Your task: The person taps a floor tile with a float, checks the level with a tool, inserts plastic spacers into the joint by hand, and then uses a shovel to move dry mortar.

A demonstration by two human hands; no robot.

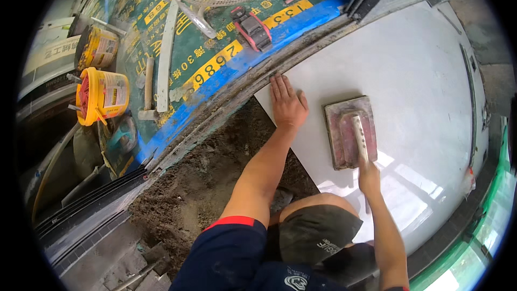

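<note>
1. L hand: fingers extended, grasping nothing; laid on corner of white slab, tips just beside door track.
2. R hand: fingers clenched round handle of flat float; pad is ahead of R fingers, right of L fingers, apparently on slab.
3. Dark sandy bed exposed below-left of L fingers.
4. Step, my remote read: prob. bedding slab, L steadying, R tamping.
5. Next move, I'd say, needs firm R grip, pad flat, L fingertips clear of track. Can't tell if slab's level.
</note>
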